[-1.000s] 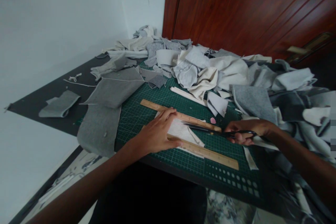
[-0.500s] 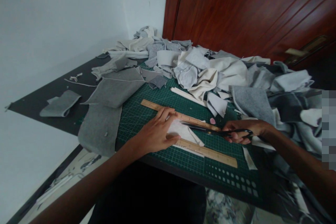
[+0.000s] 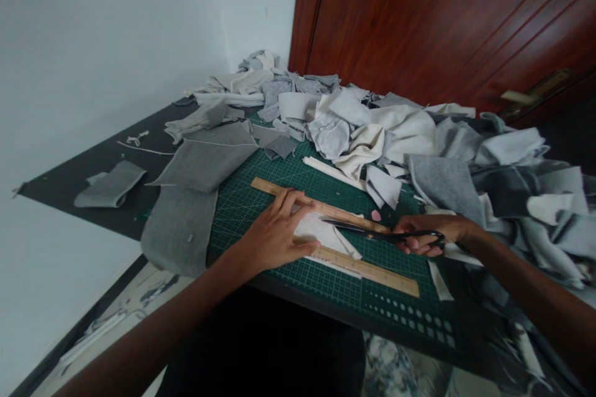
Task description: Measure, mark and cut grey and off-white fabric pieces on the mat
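My left hand (image 3: 274,232) lies with fingers stretched out over a white fabric piece (image 3: 319,229). Its fingertips touch the upper wooden ruler (image 3: 333,209), and its thumb reaches the lower wooden ruler (image 3: 367,268). My right hand (image 3: 419,232) is closed round the handles of black scissors (image 3: 363,230). The blades point left over the white fabric, close along the upper ruler's lower edge. A folded flap of the fabric (image 3: 347,245) sticks out below the blades. I cannot tell how far apart the blades are.
A green cutting mat (image 3: 251,205) covers the black table (image 3: 153,130). Grey fabric pieces (image 3: 186,217) lie at left, and a big heap of grey and cream scraps (image 3: 400,130) spreads along the back and right. A pink chalk piece (image 3: 375,215) sits near the scissors.
The camera view has shifted slightly. Both hands, the scissors and the fabric keep almost the same places on the mat.
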`<state>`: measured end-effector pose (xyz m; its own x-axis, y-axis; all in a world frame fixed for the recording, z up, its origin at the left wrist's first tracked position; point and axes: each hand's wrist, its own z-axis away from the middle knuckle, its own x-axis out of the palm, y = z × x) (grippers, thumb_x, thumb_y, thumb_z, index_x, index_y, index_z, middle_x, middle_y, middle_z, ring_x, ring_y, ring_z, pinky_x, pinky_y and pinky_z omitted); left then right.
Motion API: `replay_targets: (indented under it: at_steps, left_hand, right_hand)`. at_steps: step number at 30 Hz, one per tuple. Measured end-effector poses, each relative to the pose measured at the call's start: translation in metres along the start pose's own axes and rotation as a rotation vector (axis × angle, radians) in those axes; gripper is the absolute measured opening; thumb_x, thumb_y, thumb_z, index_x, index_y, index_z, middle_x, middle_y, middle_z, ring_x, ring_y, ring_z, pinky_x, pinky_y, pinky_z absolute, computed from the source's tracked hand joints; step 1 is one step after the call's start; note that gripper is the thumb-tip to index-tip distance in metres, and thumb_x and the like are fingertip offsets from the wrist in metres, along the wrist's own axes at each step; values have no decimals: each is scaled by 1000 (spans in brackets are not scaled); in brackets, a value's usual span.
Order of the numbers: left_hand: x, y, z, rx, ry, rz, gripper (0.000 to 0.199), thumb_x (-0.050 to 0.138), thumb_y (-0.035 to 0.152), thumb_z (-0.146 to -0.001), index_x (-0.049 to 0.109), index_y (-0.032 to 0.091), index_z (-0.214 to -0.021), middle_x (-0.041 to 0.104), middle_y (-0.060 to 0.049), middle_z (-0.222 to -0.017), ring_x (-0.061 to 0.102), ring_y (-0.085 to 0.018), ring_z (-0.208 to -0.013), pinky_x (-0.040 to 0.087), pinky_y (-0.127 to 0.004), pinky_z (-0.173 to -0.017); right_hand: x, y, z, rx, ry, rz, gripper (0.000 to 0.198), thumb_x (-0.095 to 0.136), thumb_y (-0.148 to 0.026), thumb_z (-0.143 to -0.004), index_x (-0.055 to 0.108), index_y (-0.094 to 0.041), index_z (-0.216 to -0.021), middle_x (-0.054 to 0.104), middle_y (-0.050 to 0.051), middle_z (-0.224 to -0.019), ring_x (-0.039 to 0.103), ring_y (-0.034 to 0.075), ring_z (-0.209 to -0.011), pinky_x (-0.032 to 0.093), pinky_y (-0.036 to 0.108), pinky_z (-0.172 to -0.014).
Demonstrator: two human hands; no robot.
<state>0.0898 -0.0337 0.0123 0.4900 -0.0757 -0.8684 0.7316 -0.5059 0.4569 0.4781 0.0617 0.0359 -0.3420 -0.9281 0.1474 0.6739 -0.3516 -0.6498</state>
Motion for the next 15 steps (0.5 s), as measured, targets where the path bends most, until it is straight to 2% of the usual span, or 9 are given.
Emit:
replay_targets:
  at_steps: [6, 11, 15]
  left_hand:
    - [2, -2, 2, 22, 35, -51, 71, 75, 56, -85, 57, 18, -142, 48, -16, -148, 33, -41, -147, 21, -63, -126]
    - [3, -5, 4, 43, 38, -7, 71, 74, 55, -85, 53, 22, -145, 50, -14, -148, 33, -39, -148, 19, -62, -127]
    - [2, -8, 4, 41, 22, 39, 73, 74, 58, -86, 52, 26, -147, 49, -12, -150, 32, -38, -149, 20, -61, -127]
  right_hand:
    - [9, -11, 2, 5, 34, 30, 33, 77, -42, -80, 59, -14, -80, 36, -12, -47, 27, 3, -36, 27, 14, -33]
    - [8, -10, 0, 29, 40, 65, 32, 76, -42, -78, 59, -15, -79, 37, -11, -44, 31, 4, -33, 26, 15, -31]
    - [8, -7, 0, 31, 47, 1, 32, 74, -43, -75, 57, -16, -78, 42, -9, -45, 34, 5, -34, 30, 16, -33]
